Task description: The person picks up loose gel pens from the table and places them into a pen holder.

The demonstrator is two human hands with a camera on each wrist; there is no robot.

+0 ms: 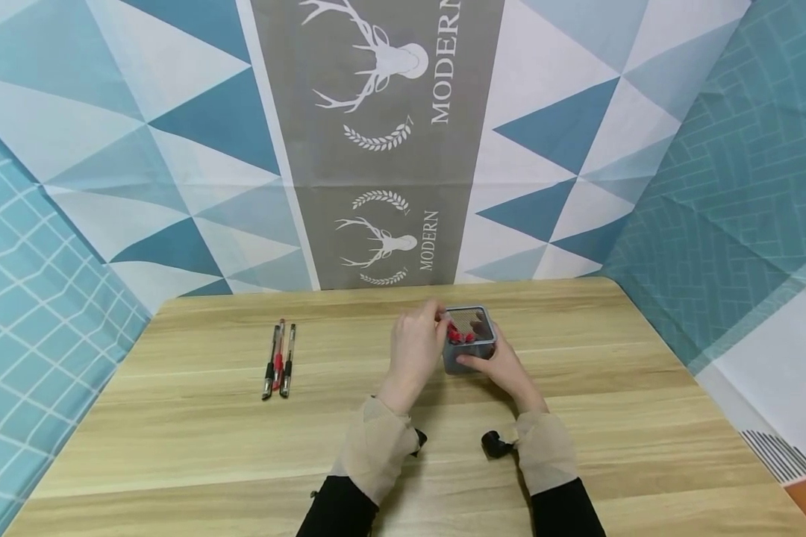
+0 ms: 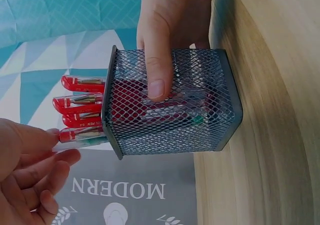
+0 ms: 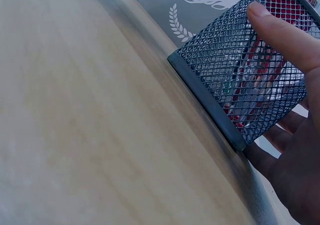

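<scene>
A dark metal-mesh pen holder [image 1: 452, 362] stands near the table's far edge, with several red-capped gel pens [image 2: 80, 104] upright inside. My right hand [image 1: 505, 367] grips it from the right, its thumb lying across the mesh in both wrist views. At the rim's left side my left hand [image 1: 413, 344] pinches the top of a clear-capped pen [image 2: 80, 144] with a greenish part. That pen's lower end is inside the holder, partly hidden by the mesh and the other pens.
On the table's left lie two black pens [image 1: 269, 373] and a red pen [image 1: 278, 365] side by side. The wooden table [image 1: 195, 432] meets a patterned cloth backdrop [image 1: 551, 89] behind. Small black objects [image 1: 495, 445] sit by both cuffs.
</scene>
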